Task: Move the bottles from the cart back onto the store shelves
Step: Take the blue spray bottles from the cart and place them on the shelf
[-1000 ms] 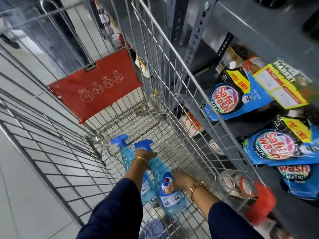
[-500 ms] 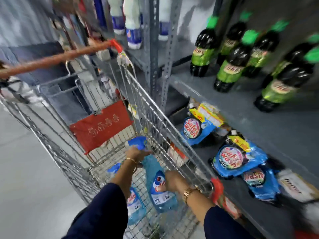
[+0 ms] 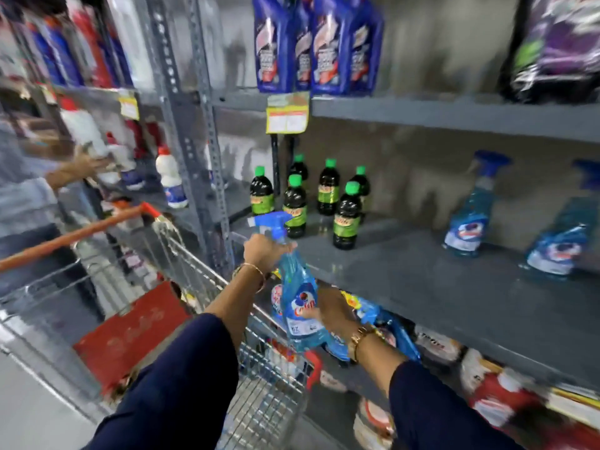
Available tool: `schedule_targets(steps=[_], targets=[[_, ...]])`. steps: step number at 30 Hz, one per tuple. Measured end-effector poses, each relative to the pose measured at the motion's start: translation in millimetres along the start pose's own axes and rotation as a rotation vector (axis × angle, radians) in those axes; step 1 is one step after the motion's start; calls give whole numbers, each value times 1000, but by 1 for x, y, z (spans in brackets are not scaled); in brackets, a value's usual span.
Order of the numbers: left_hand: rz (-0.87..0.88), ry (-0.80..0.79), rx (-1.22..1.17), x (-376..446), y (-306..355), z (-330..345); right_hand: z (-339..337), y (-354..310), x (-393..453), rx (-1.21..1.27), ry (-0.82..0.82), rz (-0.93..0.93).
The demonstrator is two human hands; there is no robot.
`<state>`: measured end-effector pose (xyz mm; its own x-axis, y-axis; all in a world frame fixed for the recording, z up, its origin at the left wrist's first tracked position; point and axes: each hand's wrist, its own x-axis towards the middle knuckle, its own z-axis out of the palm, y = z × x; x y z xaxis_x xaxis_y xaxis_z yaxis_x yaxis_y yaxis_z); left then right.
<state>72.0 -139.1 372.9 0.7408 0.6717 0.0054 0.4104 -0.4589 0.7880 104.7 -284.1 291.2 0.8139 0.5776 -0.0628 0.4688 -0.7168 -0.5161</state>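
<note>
**Blue spray bottle held above cart, in front of middle shelf**

- Blue spray bottle [image 3: 297, 306]: carried in both hands, tilted with its trigger head up and to the left, above the right rim of the shopping cart [image 3: 207, 274] and just short of the front edge of the grey middle shelf [image 3: 438, 287]. Clear of the cart; not touching the shelf.
- Left hand [image 3: 264, 251]: closed around the bottle's neck, right under the blue trigger head; gold bangle on the wrist, dark blue sleeve.
- Right hand [image 3: 336, 311]: wrapped around the lower body of the bottle beside its label; gold watch on the wrist.
- Middle shelf, right end: two matching blue spray bottles [image 3: 467, 219] standing upright, near each other, toward the back.
- Middle shelf, left end: six dark bottles with green caps [image 3: 347, 219], upright in a loose cluster.
- Upper shelf [image 3: 454, 115]: blue detergent bottles [image 3: 316, 43] side by side; yellow price tag [image 3: 287, 116] hanging from its front edge.
- Lower shelf: blue refill pouches [image 3: 393, 329], partly hidden behind the right arm; much of this row is blurred.
- Far left: another person's hand [image 3: 89, 164] on white bottles of the neighbouring rack.
</note>
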Motion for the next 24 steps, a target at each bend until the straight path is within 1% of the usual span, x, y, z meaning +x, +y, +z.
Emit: schedule_targets(steps=[3, 6, 8, 10, 12, 15, 18, 22, 24], targets=[[115, -23, -87, -11, 55, 22, -44, 21, -14, 37, 80, 75], [202, -59, -70, -24, 103, 49, -80, 47, -26, 35, 170, 159], [266, -86, -111, -31, 131, 70, -99, 69, -31, 87, 248, 205], [330, -106, -71, -37, 150, 89, -112, 87, -35, 127, 313, 258], [371, -150, -112, -43, 172, 115, -125, 109, -39, 157, 402, 325], [391, -211, -218, -53, 194, 152, -137, 143, -46, 163, 516, 423], [419, -302, -308, -64, 208, 191, -146, 177, -55, 151, 568, 516], [512, -404, -383, -83, 231, 231, -156, 211, -66, 191, 669, 575], [513, -452, -448, -94, 242, 245, -163, 226, -71, 184, 707, 612]])
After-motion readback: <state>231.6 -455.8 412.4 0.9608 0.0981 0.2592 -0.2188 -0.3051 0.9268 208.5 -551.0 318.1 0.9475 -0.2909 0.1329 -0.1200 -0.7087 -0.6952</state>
